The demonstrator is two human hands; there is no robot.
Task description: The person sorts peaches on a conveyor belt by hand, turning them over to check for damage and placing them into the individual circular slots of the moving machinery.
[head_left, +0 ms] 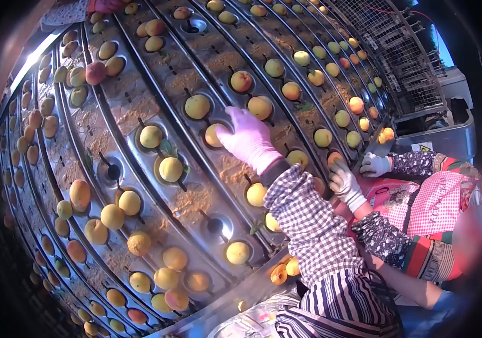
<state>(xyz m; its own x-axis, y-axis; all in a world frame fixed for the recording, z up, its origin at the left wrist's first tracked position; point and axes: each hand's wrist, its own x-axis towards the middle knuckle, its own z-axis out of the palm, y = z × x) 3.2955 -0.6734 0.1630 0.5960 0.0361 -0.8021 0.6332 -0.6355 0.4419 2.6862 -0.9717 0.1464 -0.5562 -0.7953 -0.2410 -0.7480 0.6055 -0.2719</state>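
My right hand (249,138), in a pink glove below a checkered sleeve, reaches over the metal conveyor. Its thumb and fingers are spread, and the thumb side rests against a yellow apricot (214,135) sitting in a cup. Just above the fingers lies a greenish-yellow apricot (197,106). Another yellow apricot (260,107) sits beside the back of the hand. Nothing is visibly gripped. My left hand is out of view.
Metal slats (184,169) with cups carry many apricots. At right, a co-worker's white-gloved hands (345,183) are at the conveyor edge. Another person's pink glove (108,4) shows at top left. Cut apricot pieces (279,274) lie along the near ledge. A wire guard (390,50) stands at upper right.
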